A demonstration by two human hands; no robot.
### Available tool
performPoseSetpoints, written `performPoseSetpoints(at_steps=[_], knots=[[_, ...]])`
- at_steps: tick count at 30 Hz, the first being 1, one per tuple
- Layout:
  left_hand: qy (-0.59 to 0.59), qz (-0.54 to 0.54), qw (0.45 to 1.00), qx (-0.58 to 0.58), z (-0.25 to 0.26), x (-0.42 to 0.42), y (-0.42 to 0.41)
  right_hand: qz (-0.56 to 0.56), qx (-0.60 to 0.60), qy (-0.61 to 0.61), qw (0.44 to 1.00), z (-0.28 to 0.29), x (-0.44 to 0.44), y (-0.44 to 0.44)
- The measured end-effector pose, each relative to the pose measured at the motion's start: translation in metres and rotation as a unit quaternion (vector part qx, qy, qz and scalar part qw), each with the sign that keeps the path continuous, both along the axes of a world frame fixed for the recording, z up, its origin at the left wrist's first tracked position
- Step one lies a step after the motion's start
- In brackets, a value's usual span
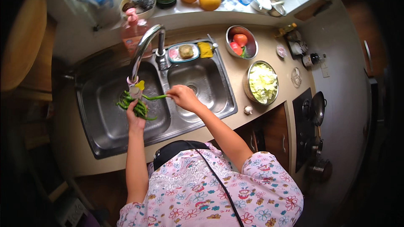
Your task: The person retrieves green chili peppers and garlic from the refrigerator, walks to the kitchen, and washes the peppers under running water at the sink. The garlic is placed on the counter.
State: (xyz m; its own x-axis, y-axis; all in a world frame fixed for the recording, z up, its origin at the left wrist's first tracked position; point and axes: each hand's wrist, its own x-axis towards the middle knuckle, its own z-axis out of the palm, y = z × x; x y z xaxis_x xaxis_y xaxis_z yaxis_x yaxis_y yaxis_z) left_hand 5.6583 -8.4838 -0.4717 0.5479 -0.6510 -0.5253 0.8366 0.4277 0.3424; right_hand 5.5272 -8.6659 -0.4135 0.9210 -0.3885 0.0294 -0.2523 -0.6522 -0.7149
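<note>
My left hand (136, 118) holds a bunch of long green peppers (139, 108) over the left basin (109, 129) of a steel double sink. Directly above the bunch is the spout of a chrome faucet (146, 42), with a yellow and clear nozzle attachment (136, 91) hiding part of the peppers. Between the fingertips of my right hand (184, 97) is the end of a single green pepper (155, 97), stretching left to the bunch. That hand is above the right basin (208, 82), near the divider.
Right of the sink stand a steel bowl of chopped cabbage (263, 82), a steel bowl with tomatoes (229, 33) and a garlic bulb (248, 110). Behind the sink are a pink soap pump bottle (134, 34), a sponge dish (175, 59) and a yellow cloth (205, 49). A black cooktop (303, 132) lies far right.
</note>
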Motion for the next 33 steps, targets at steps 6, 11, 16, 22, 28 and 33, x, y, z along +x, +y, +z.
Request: performPoseSetpoints(at_steps=[6,11,16,22,28,33], knots=[[0.010,0.006,0.995,0.098,-0.023,0.003,0.009,-0.194,-0.055,-0.005,0.979,0.054,-0.118,-0.074],[0.034,0.010,0.989,0.143,-0.035,0.005,0.015,-0.422,-0.178,0.027,0.888,0.050,-0.175,-0.148],[0.023,-0.010,0.986,0.163,-0.017,-0.002,0.008,-0.507,-0.272,0.102,0.811,0.013,-0.162,-0.247],[-0.048,-0.030,0.989,0.139,-0.013,-0.008,0.011,-0.259,-0.390,-0.095,0.878,0.002,-0.080,-0.218],[-0.120,-0.057,0.974,0.182,0.005,-0.015,0.016,-0.064,0.136,-0.075,0.986,-0.022,0.028,0.013],[-0.195,-0.043,0.955,0.220,0.004,-0.019,0.024,-0.035,0.394,0.036,0.918,-0.056,0.075,0.081]])
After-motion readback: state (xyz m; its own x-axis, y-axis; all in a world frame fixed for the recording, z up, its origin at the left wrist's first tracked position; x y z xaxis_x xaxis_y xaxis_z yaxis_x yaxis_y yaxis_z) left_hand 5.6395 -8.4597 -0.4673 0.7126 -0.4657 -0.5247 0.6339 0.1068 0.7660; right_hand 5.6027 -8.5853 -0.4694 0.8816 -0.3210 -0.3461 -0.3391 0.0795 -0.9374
